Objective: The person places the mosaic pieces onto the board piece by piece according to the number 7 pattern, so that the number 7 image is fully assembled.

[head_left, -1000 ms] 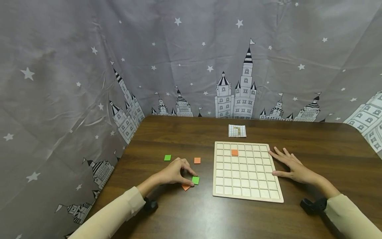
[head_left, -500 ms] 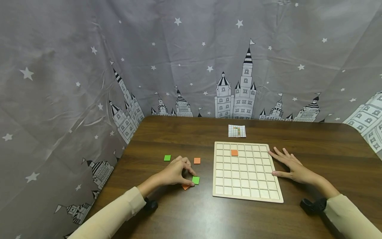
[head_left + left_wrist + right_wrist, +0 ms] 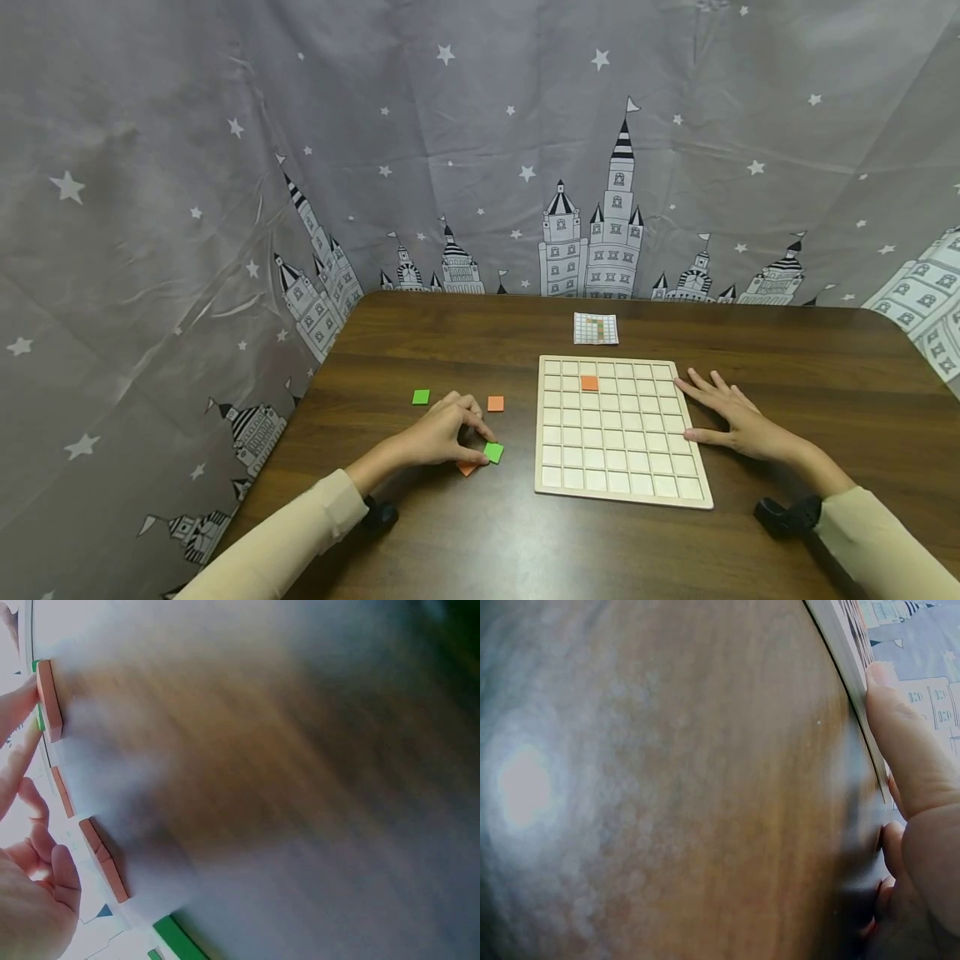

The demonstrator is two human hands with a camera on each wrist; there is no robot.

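In the head view my left hand (image 3: 442, 433) pinches a green square tile (image 3: 493, 452) between thumb and index finger, low over the table. An orange tile (image 3: 467, 468) sticks out from under the thumb, partly hidden; the left wrist view shows that orange tile (image 3: 49, 701) in front of the green one. My right hand (image 3: 742, 425) lies with fingers spread at the right edge of the wooden grid board (image 3: 624, 497). Its thumb (image 3: 907, 746) touches the board's rim in the right wrist view. One orange tile (image 3: 589, 383) sits in the board's second row.
Another green tile (image 3: 421, 397) and an orange tile (image 3: 496, 403) lie on the dark wooden table (image 3: 450, 533) left of the board. Behind the board is a small printed grid card (image 3: 596, 328). A grey curtain (image 3: 465, 125) with castles and stars hangs beyond the table.
The green tile at my left fingertips has turned slightly and shifted a little to the right. My right hand has stayed in place at the board's edge.
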